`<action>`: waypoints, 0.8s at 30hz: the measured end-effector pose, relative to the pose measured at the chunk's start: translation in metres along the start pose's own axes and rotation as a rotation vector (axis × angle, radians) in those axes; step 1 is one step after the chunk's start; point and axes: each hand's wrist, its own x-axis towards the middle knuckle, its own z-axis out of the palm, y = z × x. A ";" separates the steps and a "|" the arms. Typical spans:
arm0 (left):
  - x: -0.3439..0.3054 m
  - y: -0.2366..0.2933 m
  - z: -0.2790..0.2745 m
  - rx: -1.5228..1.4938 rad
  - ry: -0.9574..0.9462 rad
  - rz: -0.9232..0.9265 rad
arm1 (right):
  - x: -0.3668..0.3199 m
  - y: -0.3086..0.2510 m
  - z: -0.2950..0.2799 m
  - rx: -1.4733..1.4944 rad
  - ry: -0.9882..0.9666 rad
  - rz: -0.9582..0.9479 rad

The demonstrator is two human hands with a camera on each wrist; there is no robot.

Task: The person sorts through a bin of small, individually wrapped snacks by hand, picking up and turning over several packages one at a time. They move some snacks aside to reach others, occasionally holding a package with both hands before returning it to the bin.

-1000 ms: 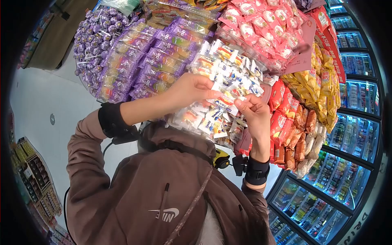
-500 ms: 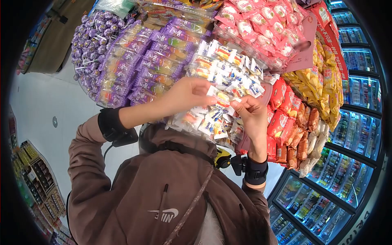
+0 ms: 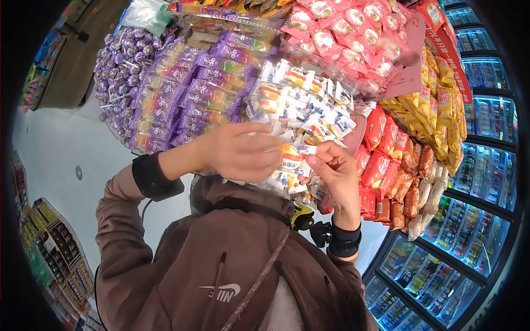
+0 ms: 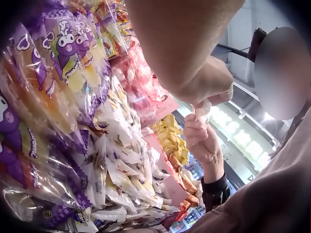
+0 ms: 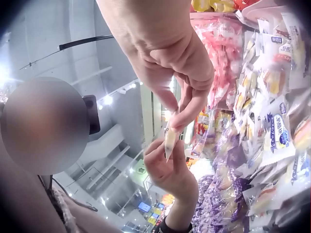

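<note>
Both hands are at one small white snack packet with a yellow and red picture and blue lettering. My right hand pinches its right end between thumb and fingers. At the left end, my left hand turns its back to the head camera, hiding its fingertips. In the right wrist view the packet appears edge-on, the right hand gripping one end and the left hand's thumb and finger closing round the other. Close beyond the hands lies a pile of similar white packets.
Purple jelly packs and purple-wrapped lollipops fill the display's left side. Pink packets sit in a clear bin behind. Red packets and yellow packets lie right, with lit drink fridges beyond.
Both hands have come down toward the body with the packet, which now shows its printed face more squarely. The left hand has turned its back to the head camera.
</note>
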 end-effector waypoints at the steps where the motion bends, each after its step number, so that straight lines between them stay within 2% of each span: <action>1: 0.000 0.000 -0.001 0.007 0.001 0.018 | 0.000 -0.001 0.002 0.018 -0.001 0.003; 10: 0.003 0.000 -0.002 -0.002 -0.003 0.048 | 0.002 -0.003 0.003 -0.015 -0.029 0.013; 13: 0.013 0.003 -0.003 -0.242 0.081 0.099 | 0.006 0.002 -0.002 -0.093 -0.050 0.017; 16: 0.014 0.009 0.007 -0.336 0.103 0.017 | 0.007 0.003 0.002 -0.129 -0.117 0.021; 19: 0.014 0.012 0.012 -0.385 0.049 -0.017 | 0.010 0.003 0.004 -0.147 -0.213 0.002; 20: 0.014 0.012 0.012 -0.390 0.029 -0.019 | 0.010 0.001 0.005 -0.133 -0.176 0.008; 22: 0.015 0.013 0.010 -0.262 0.028 -0.015 | 0.010 -0.001 0.008 -0.104 -0.106 0.024; 24: 0.014 0.014 0.007 -0.112 0.018 -0.017 | 0.006 0.001 0.002 -0.015 -0.141 0.049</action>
